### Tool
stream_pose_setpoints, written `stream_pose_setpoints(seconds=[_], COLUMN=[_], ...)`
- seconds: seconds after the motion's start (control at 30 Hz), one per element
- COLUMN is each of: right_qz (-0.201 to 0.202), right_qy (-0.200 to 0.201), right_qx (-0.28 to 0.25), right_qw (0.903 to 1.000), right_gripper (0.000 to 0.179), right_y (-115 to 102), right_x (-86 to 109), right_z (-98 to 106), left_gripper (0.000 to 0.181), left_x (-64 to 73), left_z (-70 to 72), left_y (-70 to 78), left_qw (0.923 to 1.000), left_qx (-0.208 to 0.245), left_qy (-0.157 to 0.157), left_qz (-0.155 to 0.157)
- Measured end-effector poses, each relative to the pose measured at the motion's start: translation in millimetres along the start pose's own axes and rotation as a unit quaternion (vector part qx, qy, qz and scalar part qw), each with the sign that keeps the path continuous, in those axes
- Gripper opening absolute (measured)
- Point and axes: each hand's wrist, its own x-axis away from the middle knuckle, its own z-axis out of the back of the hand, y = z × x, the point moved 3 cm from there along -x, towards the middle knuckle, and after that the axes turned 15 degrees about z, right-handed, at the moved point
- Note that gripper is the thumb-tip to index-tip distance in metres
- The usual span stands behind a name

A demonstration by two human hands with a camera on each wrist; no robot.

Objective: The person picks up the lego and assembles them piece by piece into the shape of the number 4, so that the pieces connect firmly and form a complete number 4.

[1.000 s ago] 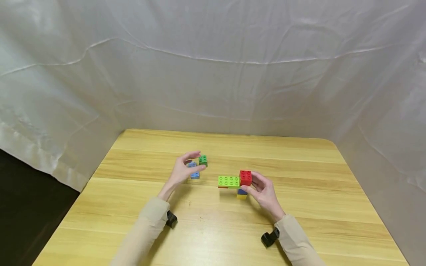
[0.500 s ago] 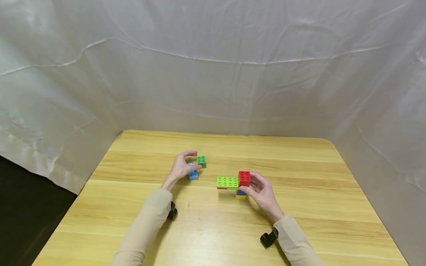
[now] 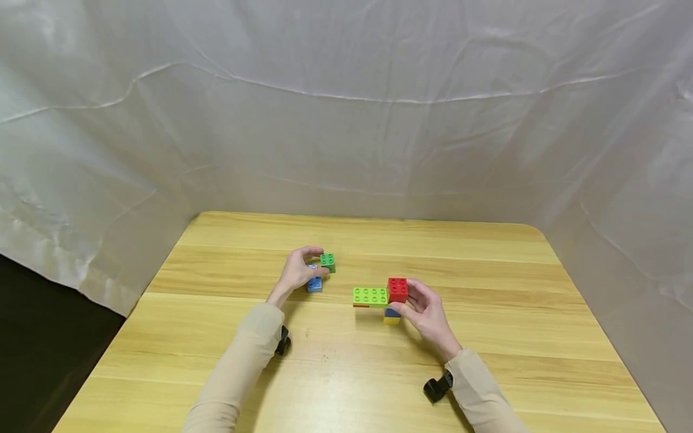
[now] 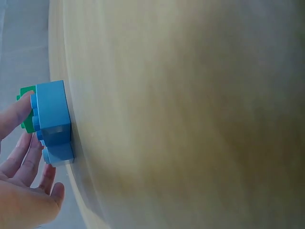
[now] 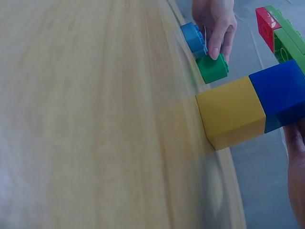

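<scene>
In the head view, my left hand reaches over the light blue brick piece and pinches the small green brick between thumb and fingers. The left wrist view shows the light blue piece in front of it, stepped in shape; whether it is one brick or two I cannot tell. My right hand grips a brick stack near its top, around the red brick. Beneath come a long lime brick jutting left, a dark blue brick and a yellow brick.
A wood-grain table lies under everything. Pale sheeting hangs behind and at both sides. Another red brick sits under the lime brick's left end. Each wrist carries a black camera.
My left hand has moved slightly and its fingers have closed in around the green brick. The right hand and its stack stay practically in place.
</scene>
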Motion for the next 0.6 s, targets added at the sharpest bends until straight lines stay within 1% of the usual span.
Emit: stream_pose_setpoints(seconds=[0.17, 0.37, 0.6], right_qz=[0.001, 0.004, 0.001], right_qy=[0.0, -0.001, 0.0], right_qx=[0.002, -0.001, 0.001], right_qw=[1.0, 1.0, 1.0], right_gripper=[0.045, 0.045, 0.045], right_y=[-0.1, 0.2, 0.8], right_x=[-0.6, -0.8, -0.7], right_z=[-0.4, -0.7, -0.8], left_gripper=[0.053, 0.048, 0.047], left_x=[-0.9, -1.8, -1.9], left_z=[0.9, 0.6, 0.6], left_y=[-1.5, -2.7, -3.2], left_qw=[1.0, 1.0, 1.0], left_qx=[0.004, -0.004, -0.003], left_qy=[0.004, 0.005, 0.005], left_qz=[0.005, -0.004, 0.005])
